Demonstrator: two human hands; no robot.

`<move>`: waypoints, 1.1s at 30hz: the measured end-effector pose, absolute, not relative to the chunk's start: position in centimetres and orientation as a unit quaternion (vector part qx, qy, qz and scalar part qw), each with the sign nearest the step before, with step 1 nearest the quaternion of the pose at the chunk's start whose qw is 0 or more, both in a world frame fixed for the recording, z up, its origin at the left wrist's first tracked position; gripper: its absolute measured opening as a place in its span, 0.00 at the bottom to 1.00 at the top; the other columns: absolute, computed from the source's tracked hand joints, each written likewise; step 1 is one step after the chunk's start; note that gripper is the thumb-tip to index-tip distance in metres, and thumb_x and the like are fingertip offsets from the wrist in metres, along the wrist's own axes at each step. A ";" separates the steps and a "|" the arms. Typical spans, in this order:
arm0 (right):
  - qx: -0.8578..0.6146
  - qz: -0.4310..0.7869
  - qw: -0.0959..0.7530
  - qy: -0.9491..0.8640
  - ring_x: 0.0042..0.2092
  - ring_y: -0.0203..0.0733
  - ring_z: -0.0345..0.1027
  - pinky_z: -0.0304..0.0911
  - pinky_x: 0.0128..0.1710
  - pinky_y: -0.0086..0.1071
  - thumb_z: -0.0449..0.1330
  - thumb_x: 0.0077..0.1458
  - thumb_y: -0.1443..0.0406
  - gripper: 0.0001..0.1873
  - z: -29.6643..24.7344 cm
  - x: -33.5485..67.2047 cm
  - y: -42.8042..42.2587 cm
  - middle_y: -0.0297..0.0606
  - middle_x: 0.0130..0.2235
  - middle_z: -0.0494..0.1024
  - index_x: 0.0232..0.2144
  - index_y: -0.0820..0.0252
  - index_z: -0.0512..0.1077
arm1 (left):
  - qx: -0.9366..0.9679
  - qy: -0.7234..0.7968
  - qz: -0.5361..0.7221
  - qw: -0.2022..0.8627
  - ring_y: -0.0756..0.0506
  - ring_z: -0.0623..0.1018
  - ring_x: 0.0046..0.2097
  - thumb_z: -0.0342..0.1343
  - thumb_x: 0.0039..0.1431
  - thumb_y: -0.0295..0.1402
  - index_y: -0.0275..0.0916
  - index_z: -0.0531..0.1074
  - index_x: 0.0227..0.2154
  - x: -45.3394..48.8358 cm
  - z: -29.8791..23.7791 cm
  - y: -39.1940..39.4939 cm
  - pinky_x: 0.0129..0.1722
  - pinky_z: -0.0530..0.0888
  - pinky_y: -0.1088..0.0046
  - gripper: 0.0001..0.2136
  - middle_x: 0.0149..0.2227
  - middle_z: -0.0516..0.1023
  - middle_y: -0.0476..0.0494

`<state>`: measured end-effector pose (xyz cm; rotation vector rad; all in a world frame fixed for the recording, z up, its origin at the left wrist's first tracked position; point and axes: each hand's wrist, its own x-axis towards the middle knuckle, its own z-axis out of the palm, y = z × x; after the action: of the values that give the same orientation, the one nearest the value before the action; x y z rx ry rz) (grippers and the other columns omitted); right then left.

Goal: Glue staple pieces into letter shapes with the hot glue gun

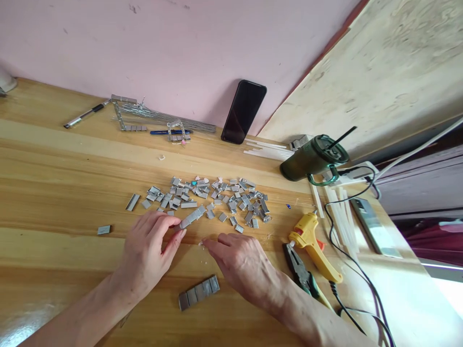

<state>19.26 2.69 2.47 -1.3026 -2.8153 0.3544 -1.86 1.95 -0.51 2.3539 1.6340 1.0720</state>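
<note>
My left hand (148, 250) pinches the near end of a long grey strip of staples (192, 216) between thumb and fingers, just in front of a scattered pile of short staple pieces (217, 200). My right hand (240, 262) rests on the wooden table (54, 193) to the right of the left hand, with its fingers closed together and pointing left at a tiny pale fragment (201, 244). Whether the right hand holds anything I cannot make out. A row of joined staple blocks (198, 292) lies close in front of both hands.
A yellow glue gun (314, 246) and pliers (300, 270) lie right of my right hand, with black cable (347, 260). A green tumbler (314, 159), white glue sticks (267, 149), a phone (243, 112) leaning on the wall, a wire frame (152, 115), and a pen (85, 114) stand behind.
</note>
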 end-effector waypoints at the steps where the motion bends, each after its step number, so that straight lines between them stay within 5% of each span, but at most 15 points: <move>1: -0.414 0.115 0.010 -0.903 0.26 0.36 0.67 0.46 0.24 0.32 0.59 0.55 0.74 0.08 2.5 19.3 2.6 0.31 0.26 0.75 0.31 0.57 0.73 | 0.769 0.534 0.349 0.041 0.43 0.75 0.35 0.53 0.63 0.30 0.40 0.67 0.36 -1.9 -0.5 2.0 0.37 0.72 0.66 0.00 0.33 0.76 0.45; 18: -0.402 0.166 0.039 -0.900 0.26 0.38 0.68 0.53 0.25 0.31 0.56 0.58 0.74 0.12 2.9 20.3 1.5 0.32 0.26 0.75 0.40 0.58 0.75 | 0.773 0.531 0.345 0.050 0.42 0.75 0.33 0.53 0.62 0.29 0.38 0.69 0.35 -1.7 -0.6 2.1 0.35 0.71 0.65 0.01 0.32 0.76 0.44; 26: -0.407 0.145 0.056 -0.900 0.33 0.43 0.75 0.61 0.29 0.33 0.56 0.57 0.75 0.20 1.2 20.2 1.5 0.36 0.36 0.81 0.52 0.62 0.69 | 0.775 0.530 0.340 0.060 0.43 0.75 0.34 0.53 0.63 0.29 0.39 0.68 0.35 -1.8 -0.6 2.1 0.36 0.71 0.66 0.01 0.32 0.76 0.45; 33: -0.421 0.114 0.036 -0.899 0.28 0.42 0.72 0.56 0.25 0.34 0.59 0.56 0.73 0.16 2.5 20.5 1.0 0.33 0.28 0.78 0.48 0.64 0.71 | 0.777 0.528 0.338 0.061 0.43 0.74 0.34 0.53 0.63 0.29 0.38 0.68 0.35 -1.8 -0.8 2.1 0.36 0.70 0.66 0.01 0.32 0.76 0.44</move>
<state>20.52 1.01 2.55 -1.2926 -2.7617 0.3502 -1.79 2.10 -0.82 2.3508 1.5969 1.0227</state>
